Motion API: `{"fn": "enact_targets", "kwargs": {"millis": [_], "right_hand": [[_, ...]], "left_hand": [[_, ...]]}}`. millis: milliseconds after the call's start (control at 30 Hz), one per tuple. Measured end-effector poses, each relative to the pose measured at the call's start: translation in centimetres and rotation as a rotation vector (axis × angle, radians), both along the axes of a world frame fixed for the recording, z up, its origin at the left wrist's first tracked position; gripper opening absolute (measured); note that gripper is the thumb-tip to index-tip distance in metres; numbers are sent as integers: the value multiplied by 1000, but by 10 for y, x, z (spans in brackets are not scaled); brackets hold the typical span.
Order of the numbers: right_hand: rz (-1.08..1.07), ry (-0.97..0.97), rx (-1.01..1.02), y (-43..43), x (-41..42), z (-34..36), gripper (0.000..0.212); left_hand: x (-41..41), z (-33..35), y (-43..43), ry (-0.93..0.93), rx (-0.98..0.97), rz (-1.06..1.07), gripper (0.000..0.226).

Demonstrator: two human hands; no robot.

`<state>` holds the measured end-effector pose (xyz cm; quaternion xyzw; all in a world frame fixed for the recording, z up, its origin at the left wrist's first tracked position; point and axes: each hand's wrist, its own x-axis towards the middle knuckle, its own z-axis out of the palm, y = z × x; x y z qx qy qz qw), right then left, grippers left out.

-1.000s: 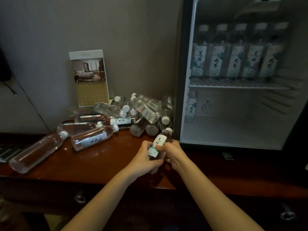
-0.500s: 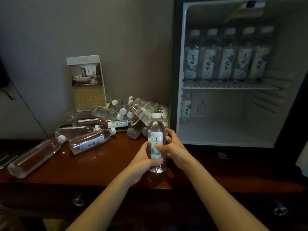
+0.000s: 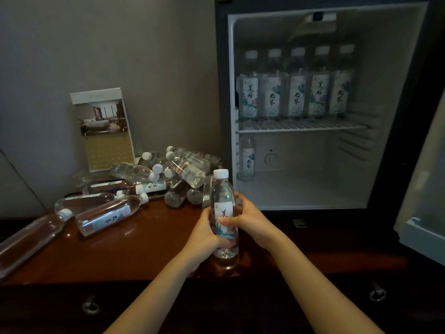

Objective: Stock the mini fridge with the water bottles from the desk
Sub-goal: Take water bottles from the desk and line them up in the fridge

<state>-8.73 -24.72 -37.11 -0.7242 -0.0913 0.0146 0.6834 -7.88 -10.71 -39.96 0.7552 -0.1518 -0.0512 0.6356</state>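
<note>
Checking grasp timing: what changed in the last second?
The bottle went from slanted to upright, cap up. The left hand and right hand grip it as before. The pile of bottles on the desk, the five bottles on the fridge shelf and the single bottle below stayed put.

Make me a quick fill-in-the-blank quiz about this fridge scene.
The left hand and right hand grip an upright bottle with a ____ cap.
The wire shelf's front row holds ____ labelled bottles.
The lone bottle below stands at the compartment's ____ side.
Missing: white; five; left.
</note>
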Motion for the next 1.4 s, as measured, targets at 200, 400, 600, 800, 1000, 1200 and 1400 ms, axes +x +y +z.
{"fn": "enact_targets", "kwargs": {"millis": [200, 400, 600, 800, 1000, 1200, 1400], "right_hand": [[-155, -15, 32, -22, -4, -5, 55], [-274, 43, 130, -51, -2, -8, 58], [-258, 42, 127, -61, -2, -6, 62], [-243, 34, 122, -63, -4, -5, 56], [-207, 38, 78, -61, -1, -2, 59], [-204, 44, 48, -55, 8, -5, 72], [-184, 12, 15, -39, 14, -2, 64]], "left_hand": [[-4, 11, -14, -175, 364, -51, 63], [2, 11, -13, -439, 837, 345, 47], [12, -3, -15, -519, 688, 380, 24], [19, -21, 0, -855, 531, 475, 19], [18, -12, 27, -643, 1293, 490, 52], [28, 12, 49, -818, 1119, 545, 52], [60, 88, 34, -236, -319, 670, 47]]}}
